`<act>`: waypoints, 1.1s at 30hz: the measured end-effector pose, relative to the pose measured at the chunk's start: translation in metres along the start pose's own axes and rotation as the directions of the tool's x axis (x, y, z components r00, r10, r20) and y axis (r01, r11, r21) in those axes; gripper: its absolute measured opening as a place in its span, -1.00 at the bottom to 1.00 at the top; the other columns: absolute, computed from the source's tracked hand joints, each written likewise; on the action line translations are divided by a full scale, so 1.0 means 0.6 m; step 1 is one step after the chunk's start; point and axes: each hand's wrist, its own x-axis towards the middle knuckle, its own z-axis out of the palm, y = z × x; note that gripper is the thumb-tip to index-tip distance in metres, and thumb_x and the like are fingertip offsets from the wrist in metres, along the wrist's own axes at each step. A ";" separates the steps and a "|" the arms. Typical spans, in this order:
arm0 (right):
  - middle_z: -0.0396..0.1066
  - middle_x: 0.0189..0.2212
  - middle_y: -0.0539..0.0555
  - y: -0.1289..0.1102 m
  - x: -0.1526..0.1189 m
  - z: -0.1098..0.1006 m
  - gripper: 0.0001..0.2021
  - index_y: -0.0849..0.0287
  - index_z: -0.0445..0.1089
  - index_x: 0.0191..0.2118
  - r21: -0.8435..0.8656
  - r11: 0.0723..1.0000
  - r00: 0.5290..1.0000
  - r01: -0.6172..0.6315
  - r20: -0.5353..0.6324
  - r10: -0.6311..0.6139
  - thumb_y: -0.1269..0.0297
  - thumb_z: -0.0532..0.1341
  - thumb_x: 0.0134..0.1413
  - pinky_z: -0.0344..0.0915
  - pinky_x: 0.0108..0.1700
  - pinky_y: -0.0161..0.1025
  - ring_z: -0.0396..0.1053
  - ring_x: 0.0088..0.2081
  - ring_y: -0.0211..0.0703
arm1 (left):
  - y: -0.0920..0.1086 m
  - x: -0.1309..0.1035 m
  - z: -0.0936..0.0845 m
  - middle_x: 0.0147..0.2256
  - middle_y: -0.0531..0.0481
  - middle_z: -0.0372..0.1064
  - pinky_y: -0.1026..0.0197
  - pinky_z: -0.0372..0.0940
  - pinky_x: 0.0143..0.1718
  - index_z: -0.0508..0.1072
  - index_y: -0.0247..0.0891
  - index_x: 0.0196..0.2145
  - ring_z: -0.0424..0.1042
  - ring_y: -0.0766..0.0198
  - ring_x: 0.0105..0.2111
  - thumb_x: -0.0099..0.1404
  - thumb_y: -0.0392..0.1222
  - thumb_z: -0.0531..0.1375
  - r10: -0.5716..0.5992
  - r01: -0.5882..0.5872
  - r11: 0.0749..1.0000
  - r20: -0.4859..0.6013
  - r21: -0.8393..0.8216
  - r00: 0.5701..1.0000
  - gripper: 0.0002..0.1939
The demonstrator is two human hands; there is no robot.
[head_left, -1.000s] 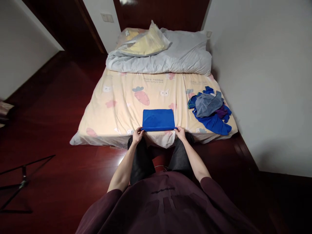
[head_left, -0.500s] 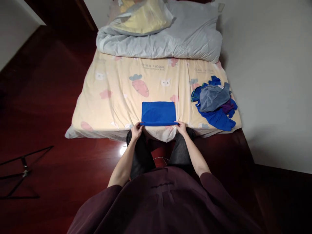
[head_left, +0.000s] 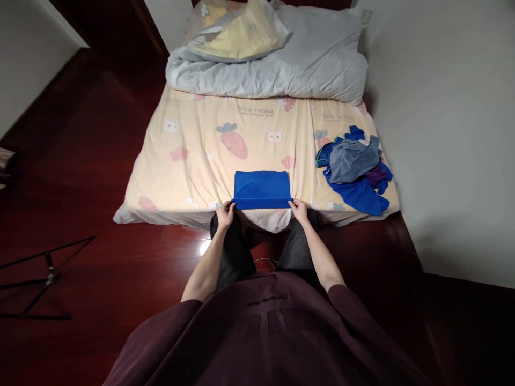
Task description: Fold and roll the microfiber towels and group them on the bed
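Observation:
A blue cloth (head_left: 261,185) lies flat at the front edge of the bed, with a strip along its near side folded over. My left hand (head_left: 226,213) pinches the left end of that folded strip. At the opposite end, my right hand (head_left: 299,210) has its thumb and fingers closed on the right corner. The strip is stretched straight between both hands. To the right sits a crumpled pile of cloths: a grey-blue cloth (head_left: 349,161) on top, blue cloth (head_left: 364,197) below, and a bit of purple cloth (head_left: 376,175) showing.
The bed (head_left: 193,171) has a cream sheet printed with carrots. A rolled grey quilt (head_left: 314,64) and a yellow pillow (head_left: 245,40) lie at its far end. A white wall (head_left: 442,134) borders the right side. A black metal stand (head_left: 48,276) is on the dark red floor at left.
The folded strip along the cloth's near edge looks wider and flatter now. Both hands keep their hold on its ends. The camera view has shifted slightly.

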 end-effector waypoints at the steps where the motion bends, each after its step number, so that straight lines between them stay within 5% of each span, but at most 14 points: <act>1: 0.45 -0.49 0.12 -0.002 -0.001 0.000 -0.43 0.06 0.26 -0.49 0.004 1.000 1.000 -0.003 -0.004 0.003 -0.40 0.14 0.13 0.40 -0.24 -0.18 0.46 -0.36 -0.03 | 0.001 0.000 0.000 -0.13 -0.23 0.64 -0.03 0.48 0.03 0.61 -0.25 -0.09 0.62 -0.01 -0.14 0.42 0.08 0.19 0.000 0.000 1.000 -0.002 0.008 1.000 -0.63; 33: 0.53 -0.41 0.13 0.016 0.012 0.015 -0.45 0.12 0.44 -0.38 0.090 0.991 0.992 -0.101 -0.069 0.108 -0.37 0.22 0.05 0.44 -0.24 -0.17 0.46 -0.36 -0.04 | 0.005 0.007 0.009 -0.09 -0.24 0.60 -0.01 0.48 0.04 0.54 -0.25 -0.10 0.60 0.01 -0.13 0.45 0.04 0.19 0.011 -0.011 0.999 -0.010 0.039 1.000 -0.69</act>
